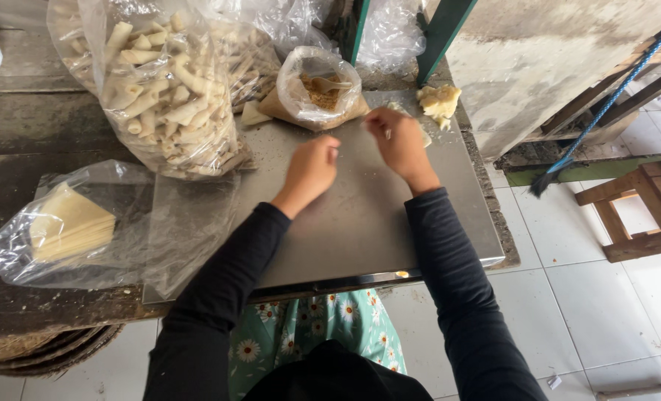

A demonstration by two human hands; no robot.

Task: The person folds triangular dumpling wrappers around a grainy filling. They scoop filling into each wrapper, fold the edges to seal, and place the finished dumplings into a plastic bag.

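Both arms, in black sleeves, extend forward over a flat metal work surface (360, 223) from the near edge. The left hand (312, 167) sits near the middle of the surface, fingers curled inward into a loose fist, knuckles up, wrist slightly bent; whether it pinches anything cannot be told, as the fingertips are hidden. The right hand (398, 141) is a little farther forward, back of the hand up, fingers bent down and closed on a pale wrapper piece (423, 134) whose edge shows just beyond the knuckles. The two hands lie near each other but apart.

Just ahead of the hands stands an open plastic bag of brown filling (319, 90) with a spoon inside. To its right lies a lump of pale dough scraps (439, 102). To the left stands a large clear bag of rolled pastry tubes (163, 89). Nearer, at the left, a plastic bag holds a stack of square wrapper sheets (70, 223). A wooden stool (642, 212) stands on the white tiled floor at right.
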